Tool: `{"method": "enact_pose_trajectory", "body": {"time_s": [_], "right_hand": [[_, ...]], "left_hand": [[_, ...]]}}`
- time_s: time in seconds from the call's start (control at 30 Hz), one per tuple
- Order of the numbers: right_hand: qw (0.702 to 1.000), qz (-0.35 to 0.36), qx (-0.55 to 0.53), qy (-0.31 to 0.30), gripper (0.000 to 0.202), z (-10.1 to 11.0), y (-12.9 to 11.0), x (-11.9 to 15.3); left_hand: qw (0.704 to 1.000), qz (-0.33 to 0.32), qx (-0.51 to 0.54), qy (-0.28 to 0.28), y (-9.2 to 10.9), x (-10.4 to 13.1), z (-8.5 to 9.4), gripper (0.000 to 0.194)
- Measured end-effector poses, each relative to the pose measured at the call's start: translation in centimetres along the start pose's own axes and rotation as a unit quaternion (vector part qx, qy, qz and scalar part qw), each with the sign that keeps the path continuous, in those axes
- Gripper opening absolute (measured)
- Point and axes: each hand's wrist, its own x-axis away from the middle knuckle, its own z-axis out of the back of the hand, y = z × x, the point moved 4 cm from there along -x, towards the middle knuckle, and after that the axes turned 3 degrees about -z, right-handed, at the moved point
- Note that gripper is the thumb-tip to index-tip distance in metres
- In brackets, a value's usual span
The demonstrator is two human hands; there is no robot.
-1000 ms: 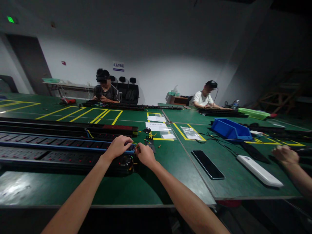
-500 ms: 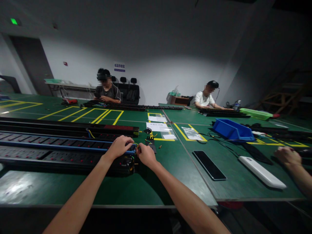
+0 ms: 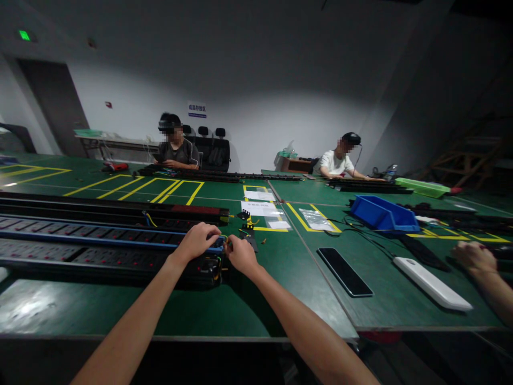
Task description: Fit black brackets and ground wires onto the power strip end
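Your right hand (image 3: 242, 255) pinches a thin yellow-green wire (image 3: 224, 237) at the right end of the long, straight, blue-edged strip (image 3: 120, 237), near left; your left hand (image 3: 196, 241) arches over it, grip impossible to tell.

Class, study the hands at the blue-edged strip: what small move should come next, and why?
Probably the right hand should gently guide the thin yellow-green wire toward the end of the blue-edged strip, since it is at that wire while the left hand is over the strip.
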Motion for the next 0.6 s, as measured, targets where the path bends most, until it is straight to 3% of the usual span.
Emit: {"method": "enact_pose_trajectory", "body": {"time_s": [0.6], "right_hand": [[1.0, 0.006, -0.015, 0.008, 0.023, -0.34, 0.18, -0.09]], "left_hand": [[1.0, 0.0, 0.004, -0.004, -0.15, 0.17, -0.08, 0.016]]}}
